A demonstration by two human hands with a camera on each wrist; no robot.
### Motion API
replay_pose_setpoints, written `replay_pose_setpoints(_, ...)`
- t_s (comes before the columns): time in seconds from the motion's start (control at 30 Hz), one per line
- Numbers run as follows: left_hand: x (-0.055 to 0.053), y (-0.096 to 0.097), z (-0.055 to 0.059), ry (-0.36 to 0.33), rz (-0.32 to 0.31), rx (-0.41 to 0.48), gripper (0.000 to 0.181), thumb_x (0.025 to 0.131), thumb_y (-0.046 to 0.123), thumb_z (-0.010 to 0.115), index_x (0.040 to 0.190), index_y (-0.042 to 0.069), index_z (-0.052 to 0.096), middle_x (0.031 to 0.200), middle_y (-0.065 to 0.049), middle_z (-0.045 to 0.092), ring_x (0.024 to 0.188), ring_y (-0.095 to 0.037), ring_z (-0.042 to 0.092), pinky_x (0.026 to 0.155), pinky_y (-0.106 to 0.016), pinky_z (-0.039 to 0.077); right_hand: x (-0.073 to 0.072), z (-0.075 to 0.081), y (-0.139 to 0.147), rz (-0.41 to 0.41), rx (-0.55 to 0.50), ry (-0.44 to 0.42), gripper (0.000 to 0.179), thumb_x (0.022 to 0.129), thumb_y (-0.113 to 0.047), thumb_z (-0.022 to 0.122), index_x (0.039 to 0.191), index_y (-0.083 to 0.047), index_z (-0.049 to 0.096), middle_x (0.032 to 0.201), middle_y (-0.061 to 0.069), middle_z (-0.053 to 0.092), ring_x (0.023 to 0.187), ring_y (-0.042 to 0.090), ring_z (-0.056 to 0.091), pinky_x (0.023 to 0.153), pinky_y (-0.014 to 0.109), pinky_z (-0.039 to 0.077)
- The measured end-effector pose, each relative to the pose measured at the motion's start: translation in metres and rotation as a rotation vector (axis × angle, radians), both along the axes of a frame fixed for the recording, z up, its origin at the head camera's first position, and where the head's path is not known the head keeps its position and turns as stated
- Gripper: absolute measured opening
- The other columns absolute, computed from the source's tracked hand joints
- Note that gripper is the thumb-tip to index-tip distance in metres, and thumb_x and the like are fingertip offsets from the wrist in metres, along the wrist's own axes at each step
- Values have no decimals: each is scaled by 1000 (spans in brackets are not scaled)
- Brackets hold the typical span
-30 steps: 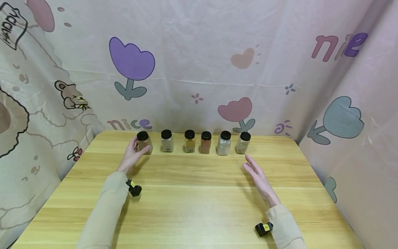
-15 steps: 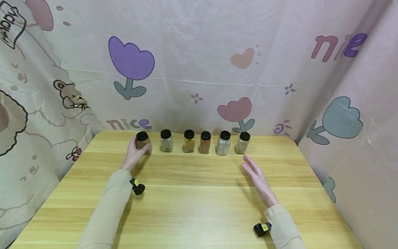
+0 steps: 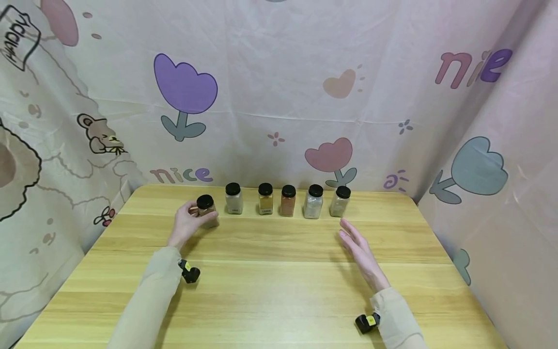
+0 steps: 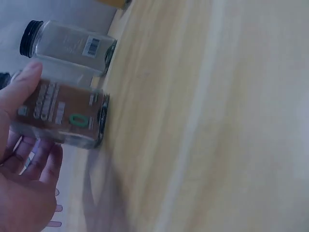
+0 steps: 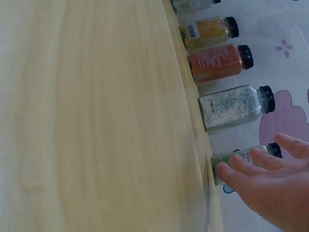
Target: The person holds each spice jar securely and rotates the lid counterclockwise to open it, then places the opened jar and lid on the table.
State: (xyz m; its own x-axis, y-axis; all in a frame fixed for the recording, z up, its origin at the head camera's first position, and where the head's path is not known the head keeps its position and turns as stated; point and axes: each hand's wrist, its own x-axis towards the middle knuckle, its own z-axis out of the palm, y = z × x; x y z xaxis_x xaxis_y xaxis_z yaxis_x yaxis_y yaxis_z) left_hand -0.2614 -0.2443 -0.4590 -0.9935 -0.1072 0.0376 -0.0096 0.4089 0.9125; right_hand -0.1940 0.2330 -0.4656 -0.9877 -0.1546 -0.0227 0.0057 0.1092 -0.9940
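My left hand [image 3: 185, 227] holds a square spice jar [image 3: 207, 210] of brown powder with a black lid, at the left end of the row. In the left wrist view, the thumb lies across the label of this spice jar [image 4: 67, 113] and the other fingers are on its far side. Whether its base touches the table, I cannot tell. My right hand [image 3: 364, 257] hovers with fingers extended and holds nothing. It is nearest to a pale-filled jar [image 3: 340, 201] at the right end, partly covered by the fingers in the right wrist view.
Along the back of the wooden table [image 3: 279, 291] stand more black-lidded jars: a pale one [image 3: 234, 199], a yellow one [image 3: 265, 199], a reddish one [image 3: 287, 201] and a white-flecked one [image 3: 313, 202]. A printed curtain [image 3: 261, 87] hangs right behind them.
My left hand has drawn the brown spice jar forward from the row and slightly right. My right hand stays nearly still, and the other jars have not moved.
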Motion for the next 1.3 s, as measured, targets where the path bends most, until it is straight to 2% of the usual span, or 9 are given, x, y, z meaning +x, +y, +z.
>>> replay_pose_setpoints(0.13, 5, 5, -4, 30, -21, -47, 63, 81, 35, 85, 126, 2, 56, 129, -20, 63, 105, -15, 65, 87, -13, 51, 0, -1, -2, -4, 2, -3, 65, 108, -29, 46, 160, -5, 17, 170, 17, 13, 156, 36, 17, 127, 48, 17)
replay_pose_setpoints(0.27, 11, 11, -7, 73, -58, -56, 59, 80, 30, 87, 123, 2, 59, 120, -21, 68, 91, -1, 63, 82, -10, 51, 0, 0, -3, -7, 2, -8, 65, 107, -29, 46, 160, -5, 17, 170, 16, 14, 156, 36, 17, 127, 48, 18)
replay_pose_setpoints(0.47, 20, 28, -9, 159, -108, -100, 51, 79, 23, 87, 119, 1, 63, 110, -21, 72, 89, -3, 63, 80, -12, 52, 0, 0, -6, -2, -8, -8, 65, 107, -28, 47, 160, -4, 18, 169, 18, 14, 156, 37, 18, 127, 49, 18)
replay_pose_setpoints(0.57, 25, 40, -9, 208, -142, -116, 46, 81, 20, 85, 117, 0, 65, 107, -19, 72, 91, -5, 64, 83, -11, 53, 1, 0, -7, -3, -2, -9, 65, 107, -29, 48, 160, -5, 19, 169, 17, 16, 156, 36, 18, 126, 45, 19)
replay_pose_setpoints(0.67, 30, 52, -8, 228, -172, -120, 43, 81, 17, 84, 116, -1, 66, 105, -18, 74, 93, -12, 67, 86, -16, 56, 0, 0, -8, -2, 7, -12, 65, 107, -29, 48, 160, -5, 20, 169, 17, 17, 156, 35, 20, 125, 41, 22)
replay_pose_setpoints(0.87, 36, 72, -7, 225, -230, -124, 48, 83, 17, 83, 124, -1, 64, 115, -22, 72, 108, -33, 70, 97, -41, 59, 2, 1, -10, 2, 4, -11, 64, 107, -29, 48, 160, -5, 20, 169, 16, 17, 155, 35, 20, 126, 44, 20)
replay_pose_setpoints(1.0, 38, 80, -9, 236, -296, -77, 52, 83, 14, 83, 128, -3, 62, 119, -25, 70, 112, -39, 69, 99, -45, 57, 2, 1, -11, 5, -1, -9, 64, 107, -27, 48, 160, -5, 20, 169, 17, 17, 155, 36, 21, 127, 46, 19)
replay_pose_setpoints(1.2, 41, 92, -10, 177, -371, -22, 54, 81, 14, 84, 127, -2, 62, 121, -22, 70, 115, -38, 68, 101, -42, 56, 3, 0, -14, 16, 12, -3, 64, 106, -26, 50, 160, -5, 21, 168, 17, 19, 154, 36, 23, 117, 20, 32)
replay_pose_setpoints(1.3, 42, 99, -8, 163, -402, -41, 55, 81, 17, 84, 128, -1, 61, 122, -19, 70, 115, -35, 68, 103, -43, 56, 3, 0, -17, 16, 33, 11, 63, 106, -25, 51, 159, -4, 24, 167, 17, 22, 153, 37, 26, 115, 17, 33)
